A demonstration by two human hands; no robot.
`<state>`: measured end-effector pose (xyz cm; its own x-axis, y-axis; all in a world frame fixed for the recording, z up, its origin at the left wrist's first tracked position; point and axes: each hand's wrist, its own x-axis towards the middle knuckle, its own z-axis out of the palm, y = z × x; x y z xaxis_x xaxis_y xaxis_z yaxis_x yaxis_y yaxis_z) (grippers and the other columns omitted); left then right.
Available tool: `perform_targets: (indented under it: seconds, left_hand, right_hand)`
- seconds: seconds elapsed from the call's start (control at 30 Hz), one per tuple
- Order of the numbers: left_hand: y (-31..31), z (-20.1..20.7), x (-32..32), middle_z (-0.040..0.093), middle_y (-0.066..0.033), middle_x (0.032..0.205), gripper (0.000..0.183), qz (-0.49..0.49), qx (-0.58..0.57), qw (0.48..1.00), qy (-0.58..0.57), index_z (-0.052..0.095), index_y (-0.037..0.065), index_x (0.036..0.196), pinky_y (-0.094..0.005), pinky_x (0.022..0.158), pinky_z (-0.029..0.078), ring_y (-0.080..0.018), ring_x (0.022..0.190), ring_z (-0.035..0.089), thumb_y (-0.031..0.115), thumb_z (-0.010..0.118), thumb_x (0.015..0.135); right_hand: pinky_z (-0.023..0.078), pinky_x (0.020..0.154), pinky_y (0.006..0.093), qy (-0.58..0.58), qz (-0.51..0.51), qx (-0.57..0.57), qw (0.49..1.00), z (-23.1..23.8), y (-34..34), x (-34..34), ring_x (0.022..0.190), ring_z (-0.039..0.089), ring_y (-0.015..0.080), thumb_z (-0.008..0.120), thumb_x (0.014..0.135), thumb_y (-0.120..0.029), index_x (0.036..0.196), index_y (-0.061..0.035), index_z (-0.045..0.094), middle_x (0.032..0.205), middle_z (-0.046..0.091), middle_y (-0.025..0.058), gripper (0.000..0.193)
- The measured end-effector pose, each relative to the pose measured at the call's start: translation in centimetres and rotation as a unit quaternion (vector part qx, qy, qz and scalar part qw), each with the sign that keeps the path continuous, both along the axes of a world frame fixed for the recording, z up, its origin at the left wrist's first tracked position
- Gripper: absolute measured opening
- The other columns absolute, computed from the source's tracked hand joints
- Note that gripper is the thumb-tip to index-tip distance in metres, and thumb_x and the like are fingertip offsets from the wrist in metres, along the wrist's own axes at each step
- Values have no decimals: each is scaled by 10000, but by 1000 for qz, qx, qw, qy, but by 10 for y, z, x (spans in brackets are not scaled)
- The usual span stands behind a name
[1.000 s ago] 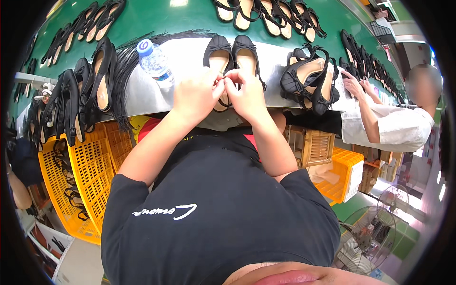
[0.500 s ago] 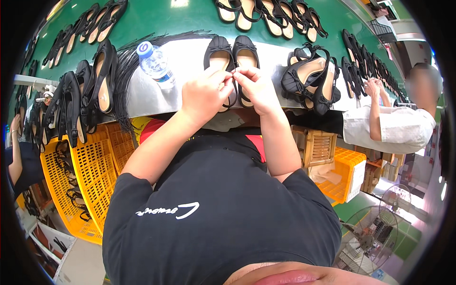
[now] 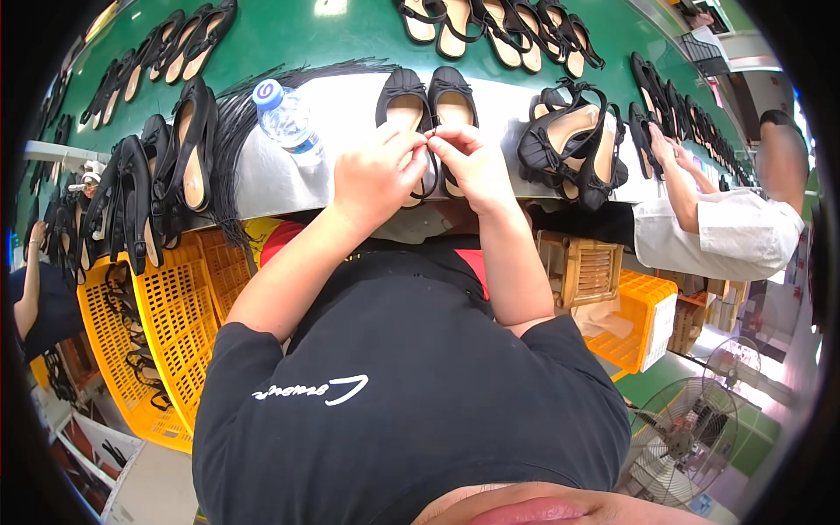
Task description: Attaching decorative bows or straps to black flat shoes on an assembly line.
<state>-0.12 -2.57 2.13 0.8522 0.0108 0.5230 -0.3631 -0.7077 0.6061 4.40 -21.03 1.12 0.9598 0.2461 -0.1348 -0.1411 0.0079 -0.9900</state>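
Centrally in the frame, the left hand [image 3: 373, 175] and the right hand [image 3: 477, 166] meet, fingers narrow and pinched at a thin dark strand [image 3: 430, 134]; whether it is a strap end or a loose cord is too small to tell. The pair of black shoes [image 3: 452, 84] stands on the silver surface [image 3: 350, 109] at upper centre, toes toward the top of the frame, its rear parts largely hidden behind the hands. A bottle [image 3: 284, 118] stands left of them, beside a bundle of black cords [image 3: 229, 153] whose strands blur together. Right of centre, a heap of black shoes [image 3: 573, 144] overlaps so much that its count is unclear. The row of shoes [image 3: 497, 35] at the top is partly cut off by the frame's edge. At far left, only part of another person's arm [image 3: 29, 293] shows; the yellow crate [image 3: 643, 319] at right is partly covered by the wearer's sleeve [image 3: 564, 350].
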Motion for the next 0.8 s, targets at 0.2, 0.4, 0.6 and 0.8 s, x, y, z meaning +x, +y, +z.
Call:
perform_targets:
  seconds: [0.2, 0.4, 0.6, 0.8]
  left_hand:
    - [11, 3, 6, 649, 70, 821, 113, -86, -503, 737, 443, 731, 126, 995, -230, 508, 349, -28, 583, 476, 239, 736, 1006]
    - [17, 20, -1, 609, 102, 905, 138, -103, -657, 506, 550, 706, 156, 1039, -168, 464, 247, 30, 562, 373, 291, 733, 1029]
    - [17, 7, -8, 548, 103, 860, 154, -104, -657, 492, 561, 675, 153, 1007, -173, 462, 247, 20, 559, 368, 292, 734, 1036]
    - [11, 12, -13, 497, 107, 810, 177, -101, -652, 485, 574, 628, 158, 971, -175, 460, 251, 16, 559, 360, 291, 709, 1054]
  right_hand:
    - [566, 910, 355, -362, -103, -118, 919, -1, 18, -24, 1037, 722, 250, 860, 847, 23, 1014, -67, 796, 1076, 770, 78, 200]
    - [569, 892, 355, -465, -100, -100, 874, -13, 20, -39, 1006, 710, 248, 859, 768, 89, 1011, -96, 804, 1094, 746, 69, 311]
    - [556, 943, 358, -330, -86, 38, 939, -25, 22, -51, 1047, 691, 227, 835, 875, 69, 1027, -17, 750, 1110, 694, 96, 195]
    - [532, 930, 332, -277, -81, 66, 955, -20, 22, -53, 990, 663, 195, 825, 917, 43, 1023, -9, 727, 1041, 668, 77, 154]
